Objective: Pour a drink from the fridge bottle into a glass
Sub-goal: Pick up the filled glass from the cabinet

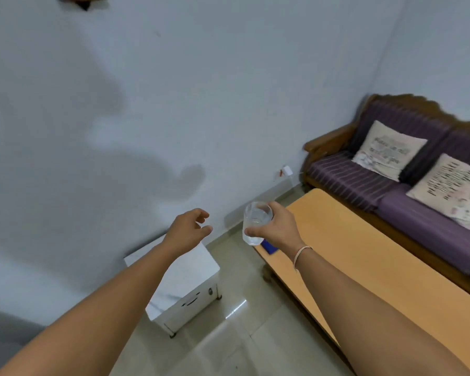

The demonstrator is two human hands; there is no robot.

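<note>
Left hand [192, 231] raised in the air in front of the white wall [174, 90], grip loose: fingers lightly curled, thumb apart, holding nothing. Below its forearm, a small white cabinet [185, 283] stands on the tiled floor [228, 337] against the wall. Right hand [278, 226] just right of the left, apart from it, grip wrapped round a clear glass [255, 222]: thumb across the near side, fingers round the far side. Glass held upright-ish in the air, tilted slightly, above the floor just off the far left corner of the surface [377, 267]; clear liquid inside, level hard to tell through blur. Thin band [301, 255] on the right wrist. Small blue object [269, 246] lies at the surface's far left corner, partly hidden by the hand; cannot tell what it is. Right of the surface, a wooden sofa [418, 191] with purple cushions and two pale printed pillows [390, 150]. No bottle in view.
</note>
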